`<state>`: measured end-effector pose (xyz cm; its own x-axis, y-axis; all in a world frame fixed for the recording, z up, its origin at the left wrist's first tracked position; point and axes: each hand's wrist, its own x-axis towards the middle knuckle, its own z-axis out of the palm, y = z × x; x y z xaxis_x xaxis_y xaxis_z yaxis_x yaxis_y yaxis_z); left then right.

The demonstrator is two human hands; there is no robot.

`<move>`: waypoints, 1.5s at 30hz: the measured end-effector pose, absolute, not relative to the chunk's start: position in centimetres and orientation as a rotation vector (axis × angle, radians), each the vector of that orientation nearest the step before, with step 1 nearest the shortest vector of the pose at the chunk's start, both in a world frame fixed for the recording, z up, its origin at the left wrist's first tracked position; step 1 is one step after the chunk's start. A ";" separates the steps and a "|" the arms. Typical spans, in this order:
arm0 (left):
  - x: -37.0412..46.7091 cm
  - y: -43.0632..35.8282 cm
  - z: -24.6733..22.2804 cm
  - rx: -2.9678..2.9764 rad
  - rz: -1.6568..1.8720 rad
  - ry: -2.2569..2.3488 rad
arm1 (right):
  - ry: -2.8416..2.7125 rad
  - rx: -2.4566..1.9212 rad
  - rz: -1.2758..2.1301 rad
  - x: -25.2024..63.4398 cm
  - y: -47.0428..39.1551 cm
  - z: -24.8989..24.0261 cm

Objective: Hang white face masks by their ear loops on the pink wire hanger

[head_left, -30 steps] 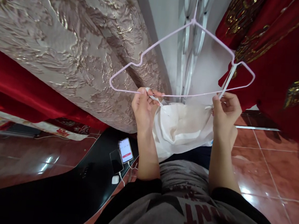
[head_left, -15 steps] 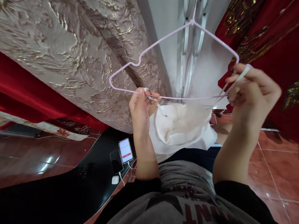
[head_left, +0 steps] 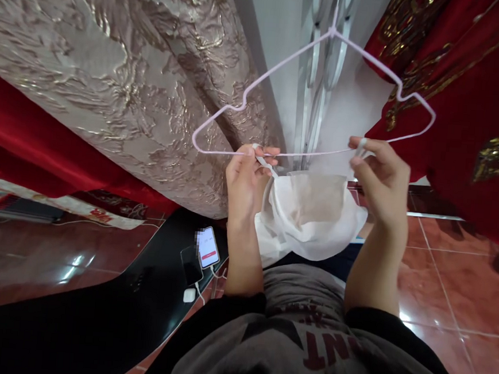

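A pale pink clothes hanger (head_left: 332,32) hangs in front of me, its lower bar crossing behind both hands. Below the bar droops a white camisole (head_left: 315,235) with thin straps and a gathered, partly sheer body. At the left part of the bar, my left hand (head_left: 245,181) pinches one strap, with its fingers against the bar. My right hand (head_left: 382,180) has the other strap looped over its index finger, the thumb close below, near the bar's right part. How the straps lie relative to the bar is partly hidden by my fingers.
Beige embossed curtain (head_left: 123,85) hangs at left, red gold-trimmed cloth (head_left: 464,140) at right, white metal grille (head_left: 312,82) behind the hanger. On the black bench (head_left: 70,317) lie a lit phone (head_left: 209,247), a dark phone (head_left: 191,265) and a small white case (head_left: 189,295).
My right hand has moved left and inward with its strap, uncovering the hanger's right end. The hanger has shifted slightly right. The camisole's top hangs more open; my left hand keeps its pinch.
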<state>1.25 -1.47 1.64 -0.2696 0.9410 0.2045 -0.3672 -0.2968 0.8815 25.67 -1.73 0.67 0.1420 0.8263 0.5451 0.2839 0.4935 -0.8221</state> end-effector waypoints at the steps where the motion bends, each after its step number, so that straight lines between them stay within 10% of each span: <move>1: 1.0 -1.5 1.5 0.958 1.743 0.914 | -1.458 -1.051 0.508 25.3 -1.6 0.8; 11: -5.2 -0.6 0.3 1.013 2.380 1.037 | -1.345 -1.041 0.396 26.1 -0.9 -0.3; 24: -5.9 2.9 8.6 1.779 1.653 1.165 | -1.398 -1.070 0.428 25.3 -1.5 -0.1; 36: -0.8 2.7 -2.0 0.909 1.893 0.892 | -1.401 -0.962 0.289 24.8 -1.7 -0.4; 45: -0.2 1.7 -0.7 0.942 2.056 0.952 | -0.882 -0.943 -0.063 28.2 0.6 -1.2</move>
